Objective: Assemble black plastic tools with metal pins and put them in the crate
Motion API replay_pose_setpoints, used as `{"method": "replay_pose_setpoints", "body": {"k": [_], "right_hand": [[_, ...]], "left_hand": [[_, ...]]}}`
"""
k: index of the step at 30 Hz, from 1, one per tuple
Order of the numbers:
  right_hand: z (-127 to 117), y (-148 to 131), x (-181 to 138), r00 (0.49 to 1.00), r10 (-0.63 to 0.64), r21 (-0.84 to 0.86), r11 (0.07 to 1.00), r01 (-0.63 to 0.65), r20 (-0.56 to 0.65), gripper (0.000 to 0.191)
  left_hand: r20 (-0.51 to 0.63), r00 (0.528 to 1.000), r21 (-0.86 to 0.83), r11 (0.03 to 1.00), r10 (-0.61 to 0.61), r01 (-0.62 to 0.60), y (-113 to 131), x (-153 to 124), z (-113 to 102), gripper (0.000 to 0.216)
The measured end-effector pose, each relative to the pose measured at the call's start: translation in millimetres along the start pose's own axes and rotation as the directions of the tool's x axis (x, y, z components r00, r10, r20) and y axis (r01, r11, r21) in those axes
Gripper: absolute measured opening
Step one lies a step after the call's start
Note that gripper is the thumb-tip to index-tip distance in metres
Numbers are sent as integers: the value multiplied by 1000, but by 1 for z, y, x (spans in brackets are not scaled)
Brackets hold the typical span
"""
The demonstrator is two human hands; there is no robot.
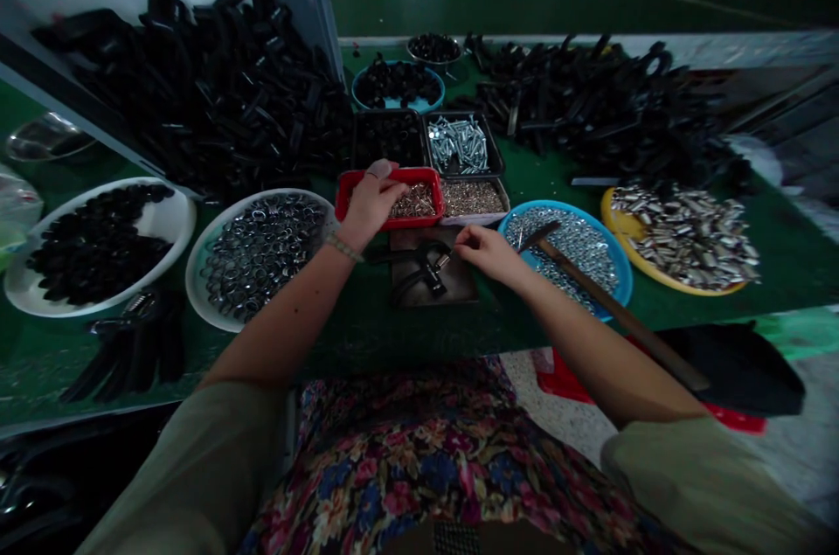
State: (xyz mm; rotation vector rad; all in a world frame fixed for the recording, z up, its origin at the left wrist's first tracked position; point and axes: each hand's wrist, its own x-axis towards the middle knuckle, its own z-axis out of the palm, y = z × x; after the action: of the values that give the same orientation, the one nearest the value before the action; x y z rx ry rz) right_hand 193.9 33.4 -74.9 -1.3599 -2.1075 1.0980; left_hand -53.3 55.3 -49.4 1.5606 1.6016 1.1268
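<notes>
My left hand is over the red tray of small metal pieces, its fingers drawn together inside it. Anything between those fingertips is hidden. A flat metal plate lies in front of me, bearing a black curved handle-like part with a small silver cylinder at its joint. Just right of this part, my right hand is closed in a pinch; whatever it holds is too small to name.
A hammer rests across the blue basin of small metal pieces. Left stand a white basin of metal rings and another of black pieces. A black tray holds screws. Black parts pile up behind, and a yellow basin stands right.
</notes>
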Motion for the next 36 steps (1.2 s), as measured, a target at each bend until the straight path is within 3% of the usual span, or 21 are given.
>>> {"method": "replay_pose_setpoints", "body": {"k": [5, 8, 12, 17, 25, 28, 32, 36], "right_hand": [[1, -5, 4, 1000, -26, -80, 996, 26, 3, 7], [0, -8, 2, 998, -57, -177, 983, 52, -26, 5], [2, -8, 0, 998, -57, -184, 982, 51, -27, 7], [6, -7, -7, 997, -75, -183, 981, 70, -20, 7], [4, -5, -10, 1000, -29, -178, 984, 27, -9, 8], [6, -9, -12, 997, -62, -283, 957, 70, 37, 7], [8, -18, -19, 976, -162, -512, 832, 214, 145, 8], [4, -22, -20, 973, -140, -531, 818, 219, 185, 9]], "left_hand": [[121, 991, -29, 998, 60, -57, 14, -79, 6, 40], [151, 988, -86, 996, 25, -12, 5, -102, 18, 48], [159, 986, -204, 976, -47, 80, -9, -99, 29, 60], [174, 979, -174, 975, -105, 136, -6, -94, 26, 61], [206, 976, -159, 981, -75, 109, -5, -94, 26, 63], [223, 973, -137, 986, -62, 95, -7, -93, 28, 64], [235, 972, -34, 999, 5, 3, -9, -91, 28, 64], [278, 960, 89, 994, 37, -64, -8, -88, 25, 66]]}}
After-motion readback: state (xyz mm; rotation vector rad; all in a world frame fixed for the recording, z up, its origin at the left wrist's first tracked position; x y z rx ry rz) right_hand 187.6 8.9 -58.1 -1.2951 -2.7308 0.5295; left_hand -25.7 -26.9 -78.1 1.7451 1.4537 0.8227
